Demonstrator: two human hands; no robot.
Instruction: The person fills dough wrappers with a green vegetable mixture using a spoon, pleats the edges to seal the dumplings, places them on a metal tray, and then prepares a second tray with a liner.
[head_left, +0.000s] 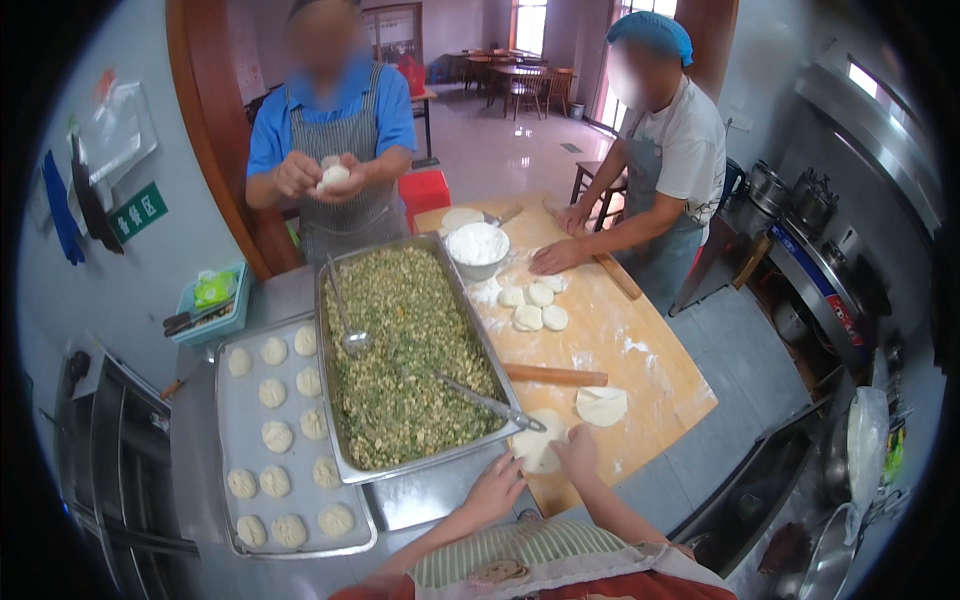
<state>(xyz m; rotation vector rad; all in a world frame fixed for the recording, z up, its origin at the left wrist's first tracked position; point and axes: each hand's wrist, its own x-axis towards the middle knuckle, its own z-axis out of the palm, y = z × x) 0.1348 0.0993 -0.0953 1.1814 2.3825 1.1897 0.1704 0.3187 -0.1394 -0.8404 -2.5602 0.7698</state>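
A flat round dough wrapper (540, 444) lies on the near edge of the wooden board, between my hands. My right hand (576, 454) pinches its right rim. At its lower left, my left hand (495, 486) has its fingers at the wrapper's edge; whether they grip it is unclear. Just beyond lie a folded dough wrapper (601, 406) and a wooden rolling pin (559, 375). To the left stands a deep steel pan (346, 474) of chopped green filling (405, 337), with a metal ladle (355, 339) and a long-handled spoon (487, 401) in it. Pleated buns (277, 436) sit on a lined tray (300, 553).
A co-worker (330, 142) across the pan shapes a bun; another (667, 165) at the board's far right handles a rolling pin (616, 276). Dough pieces (539, 294) and a bowl of flour (478, 247) occupy the board. A turquoise basket (238, 315) stands beyond the tray.
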